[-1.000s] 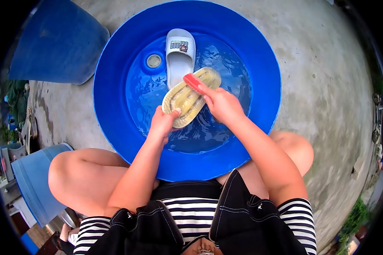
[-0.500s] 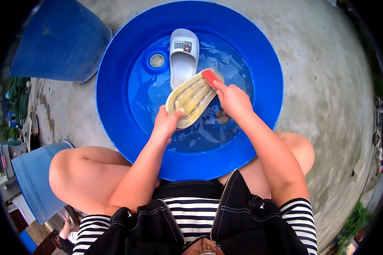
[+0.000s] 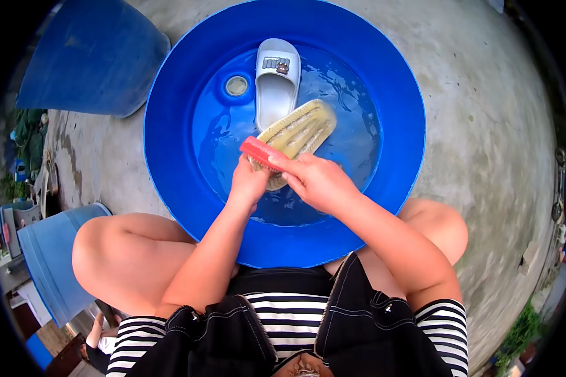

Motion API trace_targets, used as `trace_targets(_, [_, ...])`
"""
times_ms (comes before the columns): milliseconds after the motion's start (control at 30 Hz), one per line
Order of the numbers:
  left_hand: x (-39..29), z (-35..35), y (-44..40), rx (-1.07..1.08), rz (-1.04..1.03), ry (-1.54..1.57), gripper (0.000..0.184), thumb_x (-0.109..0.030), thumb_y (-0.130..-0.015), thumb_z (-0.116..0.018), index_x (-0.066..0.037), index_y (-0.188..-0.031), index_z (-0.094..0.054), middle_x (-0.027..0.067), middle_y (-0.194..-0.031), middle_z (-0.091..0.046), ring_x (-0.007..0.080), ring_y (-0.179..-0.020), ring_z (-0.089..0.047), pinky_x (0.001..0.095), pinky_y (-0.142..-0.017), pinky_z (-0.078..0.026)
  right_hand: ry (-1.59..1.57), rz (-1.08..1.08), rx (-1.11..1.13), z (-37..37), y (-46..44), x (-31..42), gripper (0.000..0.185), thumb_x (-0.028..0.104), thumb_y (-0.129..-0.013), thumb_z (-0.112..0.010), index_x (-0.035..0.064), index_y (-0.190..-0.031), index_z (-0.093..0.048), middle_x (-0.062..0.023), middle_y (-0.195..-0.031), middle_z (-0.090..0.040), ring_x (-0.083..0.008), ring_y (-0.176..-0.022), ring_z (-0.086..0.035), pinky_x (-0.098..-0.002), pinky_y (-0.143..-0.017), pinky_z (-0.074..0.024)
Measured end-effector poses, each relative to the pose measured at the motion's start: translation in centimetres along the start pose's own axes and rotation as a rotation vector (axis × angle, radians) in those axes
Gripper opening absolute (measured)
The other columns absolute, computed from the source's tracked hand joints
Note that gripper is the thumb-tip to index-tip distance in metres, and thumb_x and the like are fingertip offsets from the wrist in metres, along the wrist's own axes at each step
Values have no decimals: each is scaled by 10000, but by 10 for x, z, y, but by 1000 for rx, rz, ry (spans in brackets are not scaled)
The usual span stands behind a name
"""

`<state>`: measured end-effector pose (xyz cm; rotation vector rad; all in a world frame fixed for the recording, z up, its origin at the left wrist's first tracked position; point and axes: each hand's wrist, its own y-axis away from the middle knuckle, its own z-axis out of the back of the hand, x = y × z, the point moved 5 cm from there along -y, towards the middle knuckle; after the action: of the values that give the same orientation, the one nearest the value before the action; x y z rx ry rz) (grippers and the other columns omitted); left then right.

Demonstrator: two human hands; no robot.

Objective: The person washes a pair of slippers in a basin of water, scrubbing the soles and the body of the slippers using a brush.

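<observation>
A slipper [image 3: 305, 129] with its yellowish sole turned up is held over the water by my left hand [image 3: 250, 180], which grips its near end. In my right hand [image 3: 321, 181] is a red scrubbing brush [image 3: 262, 152], lying across the near part of the sole by my left fingers. The brush's bristles are mostly hidden. A white slide slipper [image 3: 277, 85] with a small bear figure on its strap lies upright in the blue tub [image 3: 396, 125], partly behind the held slipper. Shallow water covers the tub's bottom.
A round plug [image 3: 236, 86] shows in the tub's floor at the left. One large blue bucket [image 3: 94, 60] stands at upper left, another lighter blue bucket [image 3: 60, 257] beside my left knee. Concrete ground [image 3: 484, 125] surrounds the tub. Part of another person [image 3: 100, 339] shows at lower left.
My right hand has drawn the brush from the far end of the sole down and left to the near end. My left hand still holds the slipper in about the same place.
</observation>
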<state>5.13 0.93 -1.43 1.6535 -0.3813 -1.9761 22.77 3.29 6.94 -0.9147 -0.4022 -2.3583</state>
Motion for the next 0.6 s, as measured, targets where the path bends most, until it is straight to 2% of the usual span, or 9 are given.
trace_targets(67, [7,1,1,53,-61,16,461,-190,-978,-704,-29,-1355,-494,128,-1137,-693,209,-924,-711,362,-719,-591,8,-12,16,-8,0,-6,370,268,-997,-616,319,-1362,-643,-154,-896,-654,-362,-854,-701,-478,-751,-572])
trace_targets(133, [-2,0,5,-32,99,-57,424,-191,-992,-686,-23,-1343,-516,130,-1151,-694,224,-962,-720,385,-762,-610,36,-114,-2,1,-11,-42,381,297,-1013,-588,367,-1386,-615,-154,-915,-664,-354,-877,-703,-475,-764,-571])
trace_targets(167, [-11,-1,7,-31,91,-56,424,-191,-992,-686,-23,-1343,-516,130,-1151,-694,224,-962,-720,385,-762,-610,135,-171,-138,8,-14,-63,391,310,-1024,-565,354,-1412,-590,-159,-936,-677,-369,-896,-699,-484,-777,-569])
trace_targets(267, [-14,1,10,5,174,127,415,-148,-978,-704,17,-1300,-502,170,-1159,-671,235,-949,-712,361,-733,-605,393,-665,-133,35,-13,-135,491,271,-1048,-526,141,-1516,-457,-210,-1151,-680,-379,-996,-710,-495,-839,-573])
trace_targets(300, [-10,0,7,42,175,168,418,-141,-984,-693,16,-1314,-491,172,-1166,-670,239,-956,-718,377,-740,-618,338,-798,-86,42,-7,-149,536,301,-1057,-514,110,-1545,-403,-218,-1214,-667,-383,-1071,-699,-488,-892,-564])
trace_targets(367, [-3,-2,3,80,174,214,422,-135,-990,-682,16,-1328,-479,175,-1173,-670,244,-964,-723,393,-747,-630,304,-896,33,35,-4,-162,510,294,-1053,-515,105,-1522,-448,-226,-1185,-686,-395,-1110,-679,-489,-933,-547])
trace_targets(433, [-8,-3,8,107,211,241,437,-156,-1039,-593,-16,-1435,-472,170,-1249,-673,274,-1031,-728,442,-851,-638,255,-570,-24,27,-10,-133,482,285,-1045,-525,114,-1494,-498,-226,-1121,-709,-407,-1105,-672,-490,-941,-540])
trace_targets(467, [-12,-2,10,102,215,245,437,-156,-1039,-593,-16,-1435,-472,170,-1249,-673,274,-1031,-728,442,-851,-638,160,-529,-69,28,-9,-117,456,258,-1037,-534,134,-1475,-533,-220,-1055,-723,-414,-1063,-671,-489,-936,-533])
trace_targets(600, [-25,-1,15,140,246,317,426,-155,-1038,-587,8,-1417,-482,190,-1252,-671,285,-1046,-727,450,-853,-644,52,-428,31,47,-10,-67,510,285,-1039,-551,181,-1532,-472,-235,-1074,-705,-422,-999,-683,-503,-913,-536])
